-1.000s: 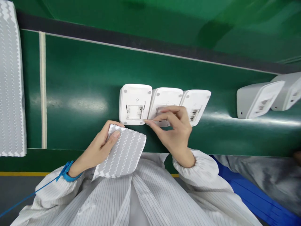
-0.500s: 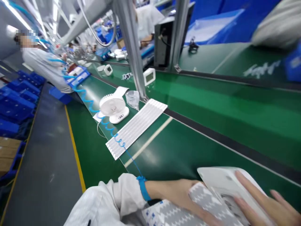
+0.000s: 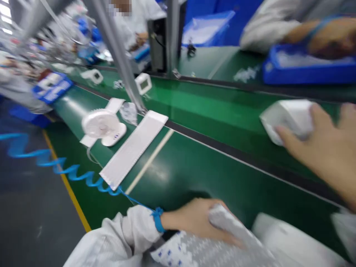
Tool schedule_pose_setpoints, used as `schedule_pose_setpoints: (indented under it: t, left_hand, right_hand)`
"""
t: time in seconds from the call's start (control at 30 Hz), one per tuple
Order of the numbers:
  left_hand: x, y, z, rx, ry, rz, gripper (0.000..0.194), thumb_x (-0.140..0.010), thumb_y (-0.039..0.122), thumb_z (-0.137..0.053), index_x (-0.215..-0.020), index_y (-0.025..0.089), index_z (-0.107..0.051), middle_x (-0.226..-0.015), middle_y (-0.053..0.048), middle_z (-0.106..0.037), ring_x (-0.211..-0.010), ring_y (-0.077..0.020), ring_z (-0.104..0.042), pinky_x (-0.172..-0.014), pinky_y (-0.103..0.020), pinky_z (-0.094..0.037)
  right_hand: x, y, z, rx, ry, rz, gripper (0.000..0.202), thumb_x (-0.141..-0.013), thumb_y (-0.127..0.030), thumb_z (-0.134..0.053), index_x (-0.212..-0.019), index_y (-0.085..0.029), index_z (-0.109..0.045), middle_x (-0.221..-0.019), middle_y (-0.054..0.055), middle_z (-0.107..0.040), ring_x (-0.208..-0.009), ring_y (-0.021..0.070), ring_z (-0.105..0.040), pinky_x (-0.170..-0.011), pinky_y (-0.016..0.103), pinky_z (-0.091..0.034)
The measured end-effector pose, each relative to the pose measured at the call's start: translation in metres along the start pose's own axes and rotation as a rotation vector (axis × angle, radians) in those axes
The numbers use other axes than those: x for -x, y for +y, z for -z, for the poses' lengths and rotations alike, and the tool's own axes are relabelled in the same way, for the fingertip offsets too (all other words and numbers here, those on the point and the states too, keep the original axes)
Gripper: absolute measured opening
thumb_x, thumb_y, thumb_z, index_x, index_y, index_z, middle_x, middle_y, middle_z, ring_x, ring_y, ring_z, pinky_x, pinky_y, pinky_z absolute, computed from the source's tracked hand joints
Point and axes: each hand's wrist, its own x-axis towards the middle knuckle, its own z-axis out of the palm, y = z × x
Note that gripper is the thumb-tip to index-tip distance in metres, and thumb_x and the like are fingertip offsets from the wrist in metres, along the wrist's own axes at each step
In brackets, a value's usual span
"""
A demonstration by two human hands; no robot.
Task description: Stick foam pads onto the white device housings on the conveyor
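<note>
White device sits pinched between thumb and fingers of the right hand, over the far green belt; contact with belt unclear; left hand clasps grey-white patterned sheets under its thumb; second white device, blurred, lies just beside the sheets.

A blurred white housing tilts well beyond bent, gray-patterned sheeting with blue marks.

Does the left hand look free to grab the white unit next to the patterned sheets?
Probably not as it stands: the left hand is holding the patterned sheets, though the white unit lies close by.
</note>
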Motion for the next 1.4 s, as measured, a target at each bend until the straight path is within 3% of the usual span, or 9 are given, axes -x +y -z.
schedule_pose_setpoints:
  t: [0.07,0.13,0.2,0.37,0.8,0.9,1.0,1.23,1.4]
  left_hand:
    - [0.007,0.013,0.0,-0.011,0.065,-0.125,0.047,-0.081,0.041,-0.086,-0.119,0.017,-0.074,-0.12,-0.009,-0.079,-0.113,-0.0305,-0.074,-0.102,-0.041,-0.057]
    - [0.008,0.017,0.002,-0.016,0.014,-0.125,0.046,-0.086,0.032,-0.085,-0.128,0.019,-0.071,-0.131,-0.009,-0.076,-0.122,-0.0277,-0.071,-0.109,-0.041,-0.053]
    - [0.005,0.016,0.002,0.005,-0.02,-0.049,0.034,-0.089,0.028,-0.081,-0.122,0.02,-0.074,-0.122,-0.007,-0.079,-0.115,-0.0246,-0.073,-0.103,-0.038,-0.055]
    - [0.005,0.014,-0.018,-0.072,-0.081,0.005,0.021,-0.09,0.024,-0.08,-0.11,0.023,-0.077,-0.109,-0.002,-0.081,-0.099,-0.0202,-0.076,-0.087,-0.03,-0.056]
    - [0.028,0.008,-0.045,-0.405,-0.108,0.095,0.019,-0.092,0.03,-0.077,-0.111,0.028,-0.073,-0.104,0.004,-0.081,-0.093,-0.0192,-0.075,-0.08,-0.028,-0.052]
    - [0.035,0.007,-0.042,-0.481,-0.089,0.147,0.029,-0.093,0.031,-0.075,-0.122,0.033,-0.073,-0.106,0.006,-0.082,-0.074,-0.0147,-0.072,-0.066,-0.026,-0.049]
    - [0.038,0.007,-0.04,-0.501,-0.079,0.158,0.031,-0.094,0.033,-0.074,-0.125,0.035,-0.074,-0.099,0.007,-0.082,-0.06,-0.0123,-0.065,-0.056,-0.025,-0.043]
    - [0.034,0.005,-0.039,-0.49,-0.072,0.145,0.025,-0.093,0.032,-0.075,-0.118,0.03,-0.078,-0.098,0.003,-0.083,-0.072,-0.0159,-0.072,-0.059,-0.025,-0.047]
    - [0.033,0.006,-0.039,-0.439,-0.061,0.144,0.022,-0.093,0.031,-0.076,-0.114,0.03,-0.078,-0.095,0.003,-0.082,-0.081,-0.0181,-0.075,-0.062,-0.025,-0.049]
  right_hand:
    - [0.025,0.012,0.031,0.067,-0.21,0.136,0.076,-0.067,-0.07,-0.085,-0.116,-0.013,-0.082,-0.139,0.024,-0.068,-0.135,0.0442,-0.061,-0.098,0.053,-0.051]
    - [0.072,0.009,0.073,-0.075,-0.445,0.269,0.037,-0.091,-0.049,-0.078,-0.116,-0.022,-0.082,-0.125,0.012,-0.078,-0.12,0.0295,-0.074,-0.105,0.047,-0.056]
    - [0.125,-0.005,0.109,-0.194,-0.619,0.207,0.011,-0.096,-0.03,-0.076,-0.104,-0.026,-0.082,-0.105,0.005,-0.083,-0.098,0.0214,-0.079,-0.087,0.037,-0.065]
    - [0.206,-0.02,0.151,-0.24,-0.525,-0.107,0.01,-0.089,-0.018,-0.081,-0.097,-0.025,-0.081,-0.101,0.004,-0.077,-0.077,0.015,-0.071,-0.049,0.025,-0.052]
    - [0.259,-0.003,0.159,-0.294,-0.391,-0.129,0.01,-0.095,-0.012,-0.072,-0.096,-0.022,-0.076,-0.099,0.004,-0.076,-0.075,0.0136,-0.069,-0.057,0.027,-0.057]
    - [0.261,0.001,0.155,-0.254,-0.394,-0.283,0.005,-0.095,-0.017,-0.074,-0.093,-0.021,-0.076,-0.101,0.003,-0.076,-0.067,0.0112,-0.065,-0.048,0.026,-0.047]
    - [0.263,0.002,0.148,-0.205,-0.397,-0.26,0.007,-0.098,-0.017,-0.07,-0.098,-0.021,-0.076,-0.107,0.004,-0.075,-0.073,0.012,-0.067,-0.057,0.027,-0.053]
    - [0.266,-0.004,0.143,-0.051,-0.411,-0.13,0.011,-0.101,-0.014,-0.064,-0.1,-0.021,-0.073,-0.106,0.004,-0.076,-0.078,0.0132,-0.07,-0.069,0.029,-0.06]
    - [0.26,0.0,0.149,-0.04,-0.372,-0.151,0.005,-0.096,-0.017,-0.073,-0.092,-0.02,-0.071,-0.112,0.006,-0.075,-0.072,0.0124,-0.069,-0.055,0.027,-0.055]
